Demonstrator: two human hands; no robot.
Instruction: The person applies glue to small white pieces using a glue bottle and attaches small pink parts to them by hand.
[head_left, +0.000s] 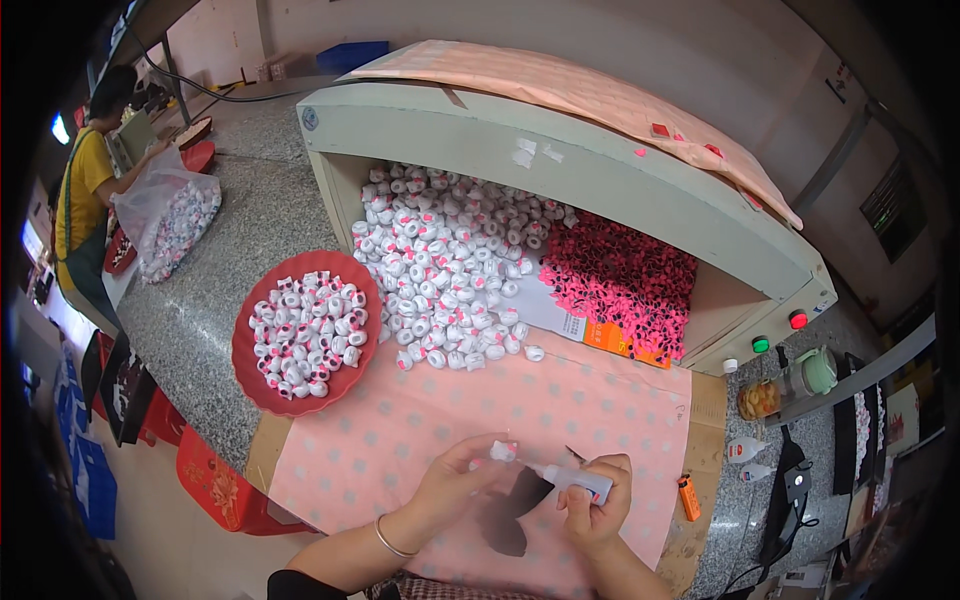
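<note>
Close to the body, the left hand [455, 480] pinches one small white piece [503, 451] between its fingertips. Beside it, the right hand [597, 500] grips a small glue bottle [572, 478], nozzle touching the piece. Ahead to the left, a red plate [250, 375] holds many pieces; straight ahead, a far bigger heap [440, 270] waits, so most work seems left.

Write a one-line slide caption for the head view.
Left hand holds a small white piece while right hand aims a glue bottle at it.
</note>
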